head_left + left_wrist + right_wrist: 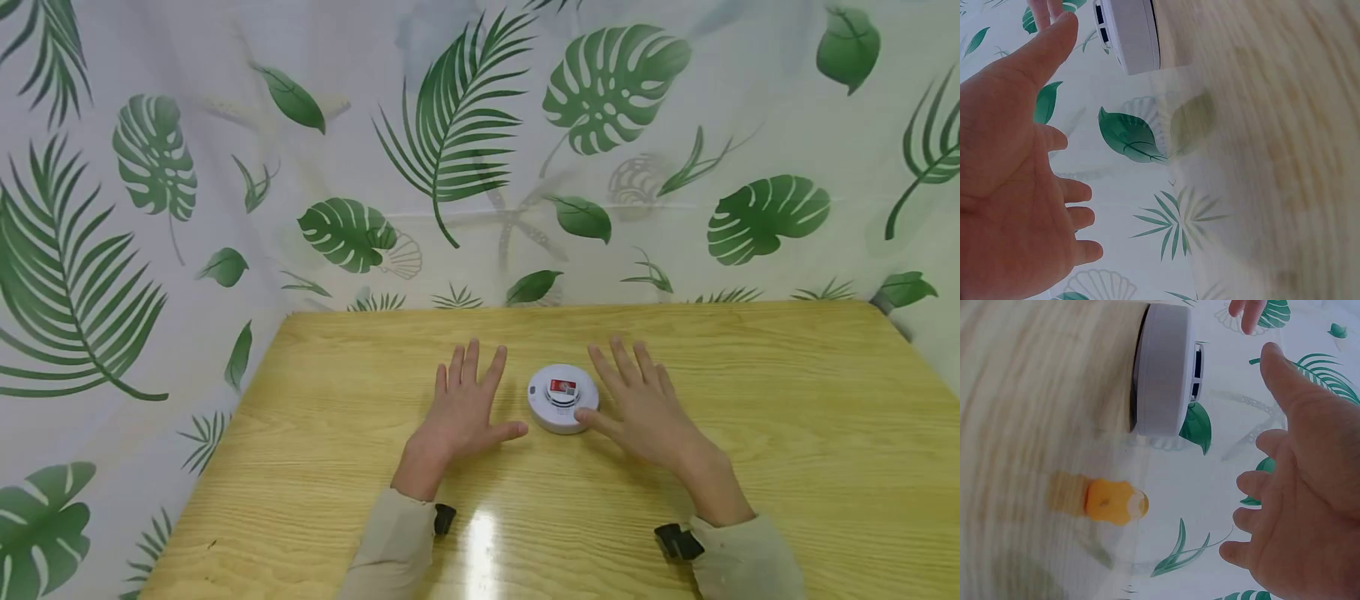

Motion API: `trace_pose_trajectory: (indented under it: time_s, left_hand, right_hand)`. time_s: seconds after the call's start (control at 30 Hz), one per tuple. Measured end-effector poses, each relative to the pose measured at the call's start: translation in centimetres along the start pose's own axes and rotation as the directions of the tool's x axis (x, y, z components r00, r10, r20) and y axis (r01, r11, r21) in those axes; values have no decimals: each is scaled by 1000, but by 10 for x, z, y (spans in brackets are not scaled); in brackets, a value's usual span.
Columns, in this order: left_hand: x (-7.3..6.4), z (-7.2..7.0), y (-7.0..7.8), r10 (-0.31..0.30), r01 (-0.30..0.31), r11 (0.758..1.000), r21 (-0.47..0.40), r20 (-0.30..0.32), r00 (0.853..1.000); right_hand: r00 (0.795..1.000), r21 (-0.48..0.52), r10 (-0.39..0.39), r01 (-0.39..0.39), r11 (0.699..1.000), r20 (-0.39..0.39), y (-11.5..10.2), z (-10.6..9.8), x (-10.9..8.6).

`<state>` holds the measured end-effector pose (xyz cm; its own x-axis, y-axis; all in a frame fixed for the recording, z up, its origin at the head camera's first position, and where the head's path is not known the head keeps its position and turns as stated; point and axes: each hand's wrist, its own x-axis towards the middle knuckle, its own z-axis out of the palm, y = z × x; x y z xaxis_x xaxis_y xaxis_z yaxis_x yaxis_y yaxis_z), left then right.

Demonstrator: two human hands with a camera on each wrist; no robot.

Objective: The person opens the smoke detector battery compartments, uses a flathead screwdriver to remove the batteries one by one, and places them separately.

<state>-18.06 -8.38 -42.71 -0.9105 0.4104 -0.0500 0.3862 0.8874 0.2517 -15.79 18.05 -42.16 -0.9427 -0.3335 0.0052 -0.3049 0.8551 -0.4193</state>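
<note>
A round white smoke detector (545,410) with a red label on its raised centre lies on the wooden table, between the two hands. To its left, my left hand (462,414) hovers with fingers spread and straight, holding nothing. My right hand (647,414) is held the same way on the other side; its thumb overlaps the detector's rim in the head view. Seen from the right wrist, a gap separates that thumb from the detector (1165,370). A small orange object (1110,501) with a wavy outline and pale tip stands beyond it, not visible in the head view.
The wooden table (300,450) ends at the back against a white curtain (345,150) printed with green leaves, which also runs along the left side. Black straps (678,542) sit at both wrists, beside beige sleeves. Light glares off the table's front.
</note>
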Motion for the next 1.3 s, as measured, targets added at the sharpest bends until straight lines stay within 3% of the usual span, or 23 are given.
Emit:
trace_pose_trajectory:
  time_s: [0.33, 0.6, 0.7, 0.9, 1.1, 1.3]
  left_hand:
    - [5, 0, 4, 5, -5, 1000, -4, 34, 999]
    - [23, 4, 16, 27, -27, 1000, -6, 93, 995]
    - [28, 5, 21, 33, -28, 999, -39, 128, 991]
    - [31, 7, 31, 93, -54, 980, -190, 200, 975]
    - [29, 14, 35, 97, -58, 979, -195, 196, 976]
    - [25, 21, 36, 108, -72, 979, -189, 186, 977]
  right_hand:
    - [1000, -16, -20, 20, 1000, 18, 5, 4, 0]
    - [999, -6, -34, 34, 999, 0, 5, 3, 11]
    - [999, 12, -37, 37, 999, 18, 5, 2, 16]
    - [999, 57, -37, 35, 998, 32, 4, 4, 21]
    - [998, 68, -37, 34, 997, 54, 3, 16, 24]
    - [996, 4, -93, 93, 996, 11, 2, 23, 15]
